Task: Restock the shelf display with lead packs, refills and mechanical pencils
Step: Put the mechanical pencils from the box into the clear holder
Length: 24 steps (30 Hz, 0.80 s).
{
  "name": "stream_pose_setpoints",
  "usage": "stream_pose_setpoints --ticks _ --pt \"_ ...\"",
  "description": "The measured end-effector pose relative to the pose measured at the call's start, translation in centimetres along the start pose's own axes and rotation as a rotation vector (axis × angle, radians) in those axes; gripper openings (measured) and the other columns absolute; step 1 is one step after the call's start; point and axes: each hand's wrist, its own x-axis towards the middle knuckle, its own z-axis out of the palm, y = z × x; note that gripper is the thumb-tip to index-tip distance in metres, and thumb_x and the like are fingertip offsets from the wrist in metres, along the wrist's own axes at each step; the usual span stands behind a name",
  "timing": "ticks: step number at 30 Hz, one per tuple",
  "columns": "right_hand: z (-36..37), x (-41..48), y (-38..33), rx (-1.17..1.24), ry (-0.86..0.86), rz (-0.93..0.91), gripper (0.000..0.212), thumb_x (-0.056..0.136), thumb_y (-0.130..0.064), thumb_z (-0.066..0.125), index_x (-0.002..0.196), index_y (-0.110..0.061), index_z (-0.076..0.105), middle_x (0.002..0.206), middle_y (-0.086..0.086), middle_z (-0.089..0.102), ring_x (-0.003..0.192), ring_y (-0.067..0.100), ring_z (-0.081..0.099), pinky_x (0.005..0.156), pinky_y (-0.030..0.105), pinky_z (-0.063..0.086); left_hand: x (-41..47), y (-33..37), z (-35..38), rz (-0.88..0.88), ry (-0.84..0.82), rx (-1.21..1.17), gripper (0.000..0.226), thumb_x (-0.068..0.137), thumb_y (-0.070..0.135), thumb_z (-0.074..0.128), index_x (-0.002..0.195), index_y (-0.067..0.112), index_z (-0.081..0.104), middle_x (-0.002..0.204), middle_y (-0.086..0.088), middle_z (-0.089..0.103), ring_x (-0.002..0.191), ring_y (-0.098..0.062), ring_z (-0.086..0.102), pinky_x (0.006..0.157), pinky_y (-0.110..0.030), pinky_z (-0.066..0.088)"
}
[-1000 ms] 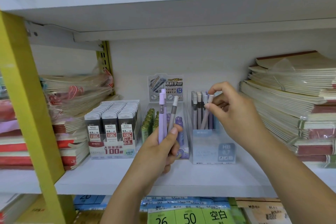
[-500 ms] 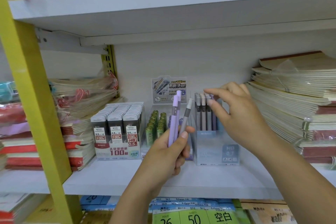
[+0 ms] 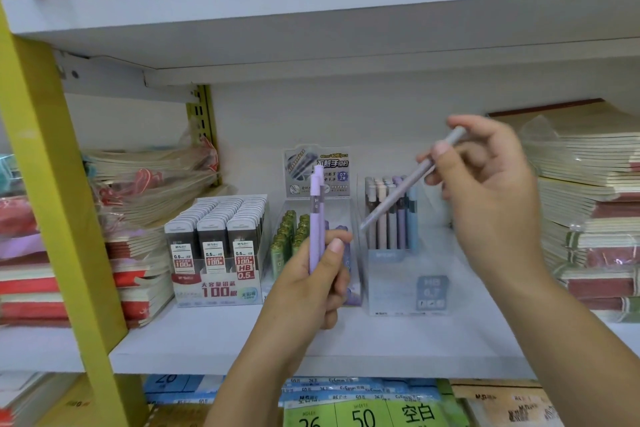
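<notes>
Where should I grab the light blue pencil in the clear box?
Probably pinch its top end, from above and the right: the light blue pencil stands upright at the row's right end, its lower barrel walled in by the clear box, neighbours tight on its left.

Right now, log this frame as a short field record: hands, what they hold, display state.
left hand: grips purple pencil upright
right hand: pinches grey pencil, tilted, tip down-left near clear pencil box
clear pencil box: upright pencils inside
lead packs: boxed, left
green refills: between the two boxes
</notes>
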Motion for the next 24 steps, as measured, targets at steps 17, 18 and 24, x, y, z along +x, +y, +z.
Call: stream_pose_setpoints --ticks 17,18,24 --pt "0.0 -0.6 3.6 -0.429 -0.278 0.012 0.021 0.088 -0.024 0.066 0.102 -0.037 0.058 0.077 -0.007 0.066 0.075 0.007 0.065 0.069 0.021 0.050 0.2 -0.6 -0.6 -0.031 0.096 0.058 0.026 0.100 0.044 0.047 0.084 0.033 0.065 0.059 0.006 0.043 0.044 -0.008 0.029 0.040 -0.020 0.025" --pt "0.1 -0.7 3.7 -0.441 -0.285 0.014 0.021 0.088 -0.024 0.066 0.102 -0.037 0.058 0.077 -0.007 0.066 0.075 0.008 0.064 0.069 0.022 0.049 0.2 -0.6 -0.6 -0.033 0.096 0.057 0.027 0.101 0.042 0.046 0.084 0.033 0.065 0.059 0.005 0.043 0.045 -0.008 0.029 0.040 -0.020 0.025" --pt "0.3 -0.8 3.5 -0.490 -0.266 -0.016 0.030 0.085 -0.027 0.070 0.103 -0.039 0.049 0.071 -0.006 0.064 0.069 0.006 0.060 0.067 0.024 0.049 0.2 -0.6 -0.7 -0.032 0.102 0.057 0.028 0.102 0.042 0.046 0.084 0.032 0.065 0.059 0.005 0.043 0.045 -0.008 0.029 0.040 -0.019 0.026"
